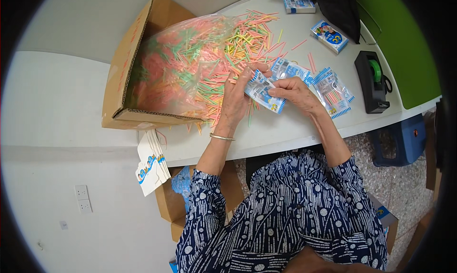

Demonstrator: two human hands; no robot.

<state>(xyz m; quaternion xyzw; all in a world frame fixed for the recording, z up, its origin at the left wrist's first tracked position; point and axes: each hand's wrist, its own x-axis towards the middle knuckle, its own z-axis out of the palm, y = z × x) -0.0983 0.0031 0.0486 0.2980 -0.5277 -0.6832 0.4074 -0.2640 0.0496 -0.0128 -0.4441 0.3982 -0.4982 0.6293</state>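
Both hands (266, 94) hold a packet (264, 96) near the table (285, 130) edge.

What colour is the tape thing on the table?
The tape dispenser is black, with a green roll; the head view shows it.

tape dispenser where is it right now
In the head view, the black tape dispenser sits on the white table's right end, beside the filled packets.

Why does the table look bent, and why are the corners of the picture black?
Head view: the fisheye lens bows the white table edge and leaves a dark ring at the rim. Light is soft and even, with faint shadows under the left hand and right hand. The clear bag of coloured sticks shows mild glare; the small packet stays sharp.
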